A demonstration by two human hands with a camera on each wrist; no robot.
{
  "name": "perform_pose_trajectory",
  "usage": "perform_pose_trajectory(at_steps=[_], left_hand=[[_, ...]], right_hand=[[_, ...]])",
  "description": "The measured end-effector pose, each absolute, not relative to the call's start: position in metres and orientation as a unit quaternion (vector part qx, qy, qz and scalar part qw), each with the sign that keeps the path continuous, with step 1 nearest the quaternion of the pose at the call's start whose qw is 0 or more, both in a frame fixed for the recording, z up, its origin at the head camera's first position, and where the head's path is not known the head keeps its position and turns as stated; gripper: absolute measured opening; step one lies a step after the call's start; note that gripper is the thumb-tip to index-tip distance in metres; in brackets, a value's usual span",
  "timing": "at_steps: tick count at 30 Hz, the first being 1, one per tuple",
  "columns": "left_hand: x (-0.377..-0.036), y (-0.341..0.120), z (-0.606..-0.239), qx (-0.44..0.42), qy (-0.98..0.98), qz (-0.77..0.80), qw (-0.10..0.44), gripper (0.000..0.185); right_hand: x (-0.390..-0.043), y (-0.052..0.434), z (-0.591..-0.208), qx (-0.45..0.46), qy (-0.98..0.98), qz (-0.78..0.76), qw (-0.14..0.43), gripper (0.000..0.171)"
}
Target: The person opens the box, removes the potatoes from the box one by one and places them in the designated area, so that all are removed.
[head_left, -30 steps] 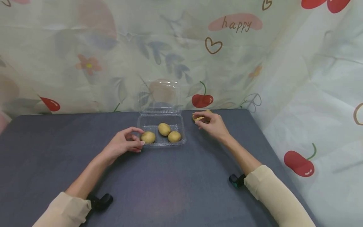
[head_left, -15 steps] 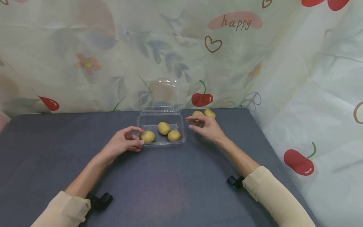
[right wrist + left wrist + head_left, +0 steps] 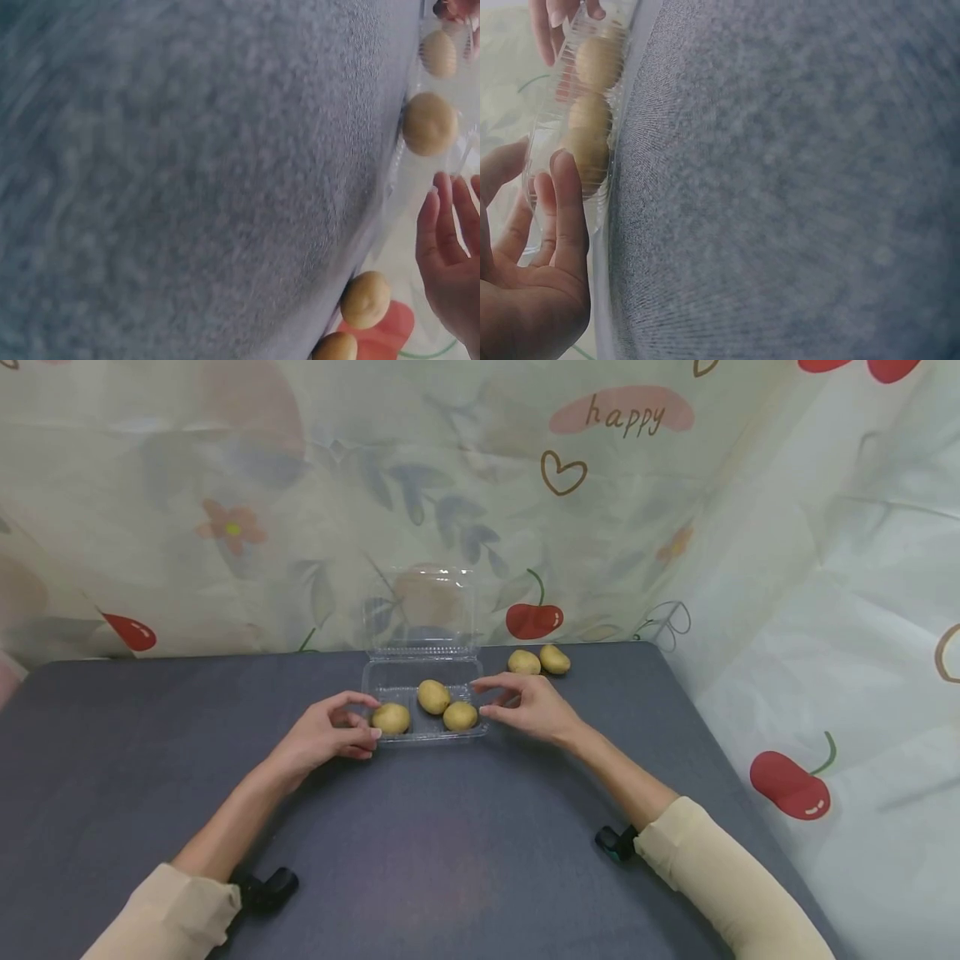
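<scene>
A clear hinged plastic box [image 3: 427, 737] stands with its lid [image 3: 420, 610] raised. Three potatoes [image 3: 392, 719] lie in it. My left hand [image 3: 322, 735] holds the box's left end, with the thumb at the front corner and the index finger over the left rim. At the right rim is my right hand [image 3: 534, 706], thumb and fingers spread apart around nothing, close to a potato [image 3: 460, 716] inside. In the right wrist view its fingers [image 3: 447, 232] are extended beside the box; contact with the wall cannot be told.
Two loose potatoes [image 3: 524, 662] [image 3: 555, 659] lie behind the right hand near the back edge of the dark grey table [image 3: 435, 843]. A printed curtain [image 3: 300, 510] hangs directly behind the table and along its right side.
My right hand has moved left, away from the two loose potatoes, to the box's right rim. The left hand and the potatoes in the box have stayed in place.
</scene>
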State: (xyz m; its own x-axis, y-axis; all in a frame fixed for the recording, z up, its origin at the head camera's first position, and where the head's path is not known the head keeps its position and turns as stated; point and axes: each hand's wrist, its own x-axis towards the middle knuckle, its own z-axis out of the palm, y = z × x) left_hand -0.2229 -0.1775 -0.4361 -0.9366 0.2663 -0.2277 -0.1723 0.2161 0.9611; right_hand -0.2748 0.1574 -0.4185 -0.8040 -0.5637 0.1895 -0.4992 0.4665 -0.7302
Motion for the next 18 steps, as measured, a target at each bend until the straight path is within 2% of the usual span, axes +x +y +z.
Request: perform_pose_trajectory(at_steps=[18], left_hand=[[-0.223, -0.178, -0.438, 0.035, 0.753, 0.633, 0.175, 0.055]], right_hand=[[-0.280, 0.146, -0.418, -0.316, 0.889, -0.327, 0.050, 0.039]])
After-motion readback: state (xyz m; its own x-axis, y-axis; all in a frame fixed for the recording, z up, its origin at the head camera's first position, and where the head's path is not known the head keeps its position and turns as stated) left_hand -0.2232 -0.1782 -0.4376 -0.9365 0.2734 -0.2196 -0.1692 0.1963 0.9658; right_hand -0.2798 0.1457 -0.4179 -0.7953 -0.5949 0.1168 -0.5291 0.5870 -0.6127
